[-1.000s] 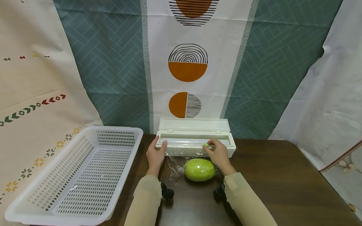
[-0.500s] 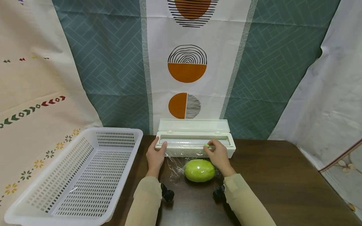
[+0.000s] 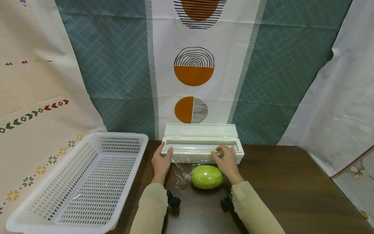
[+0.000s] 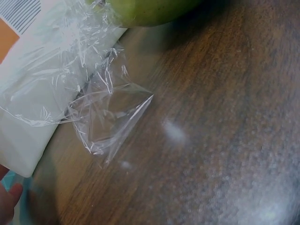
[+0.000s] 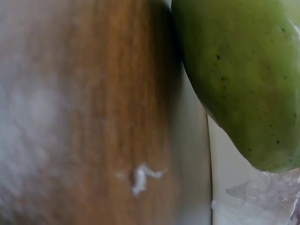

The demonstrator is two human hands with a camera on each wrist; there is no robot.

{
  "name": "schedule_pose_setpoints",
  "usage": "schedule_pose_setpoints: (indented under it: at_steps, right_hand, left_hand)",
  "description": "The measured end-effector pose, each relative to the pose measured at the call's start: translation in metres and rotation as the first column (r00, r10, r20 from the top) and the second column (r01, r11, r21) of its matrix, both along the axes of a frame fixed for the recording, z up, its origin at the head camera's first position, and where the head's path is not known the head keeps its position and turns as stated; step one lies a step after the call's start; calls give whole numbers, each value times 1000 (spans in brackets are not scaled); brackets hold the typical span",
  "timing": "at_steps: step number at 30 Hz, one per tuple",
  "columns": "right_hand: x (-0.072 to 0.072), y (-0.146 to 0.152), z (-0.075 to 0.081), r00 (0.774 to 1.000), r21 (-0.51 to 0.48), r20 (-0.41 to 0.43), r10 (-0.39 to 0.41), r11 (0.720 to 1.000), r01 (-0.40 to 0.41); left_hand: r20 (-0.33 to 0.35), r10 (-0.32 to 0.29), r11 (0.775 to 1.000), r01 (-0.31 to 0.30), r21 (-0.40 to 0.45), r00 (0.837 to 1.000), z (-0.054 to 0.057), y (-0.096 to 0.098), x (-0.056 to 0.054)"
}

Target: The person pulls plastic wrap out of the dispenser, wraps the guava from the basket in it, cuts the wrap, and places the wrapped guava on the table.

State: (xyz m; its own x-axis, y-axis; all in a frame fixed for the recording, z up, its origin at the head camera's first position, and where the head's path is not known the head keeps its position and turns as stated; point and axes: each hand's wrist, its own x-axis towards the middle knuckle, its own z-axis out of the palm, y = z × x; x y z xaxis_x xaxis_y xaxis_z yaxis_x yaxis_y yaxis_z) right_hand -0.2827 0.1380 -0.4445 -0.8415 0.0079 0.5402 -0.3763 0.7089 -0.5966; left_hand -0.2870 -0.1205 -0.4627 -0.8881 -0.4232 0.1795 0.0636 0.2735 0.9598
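Observation:
A white cling film box (image 3: 188, 158) stands at the back of the table, its lid (image 3: 201, 130) raised and the film roll (image 3: 191, 147) inside. At the box's left end my left hand (image 3: 160, 164) grips the corner, thumb on the front edge. My right hand (image 3: 228, 163) pinches a small green slide cutter (image 3: 215, 151) on the front edge, right of the middle. Clear cling film (image 4: 110, 115) hangs crumpled over the box front, down to the table. Just in front of the box lies a green oval fruit (image 3: 206, 177), glossy with film around it.
A large white slotted plastic basket (image 3: 132, 169) occupies the left side. Dark brown wooden table (image 3: 292, 188) extends to the right. Patterned cloths (image 3: 122, 65) hang behind the box and at both sides.
My right hand has slid the green cutter slightly to the right along the box edge. The left hand, box and fruit have kept their places.

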Motion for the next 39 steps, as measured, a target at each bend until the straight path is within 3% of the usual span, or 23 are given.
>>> schedule_pose_setpoints:
  at_steps: [7,39]
  right_hand:
    - [2,-2,-3,999,-19,9,-42,999,42]
    - [7,2,5,995,-27,86,-54,998,56]
  left_hand:
    - [-8,7,1000,-7,-7,1000,0,0,0]
    - [-18,9,1000,-9,-12,1000,1,0,1]
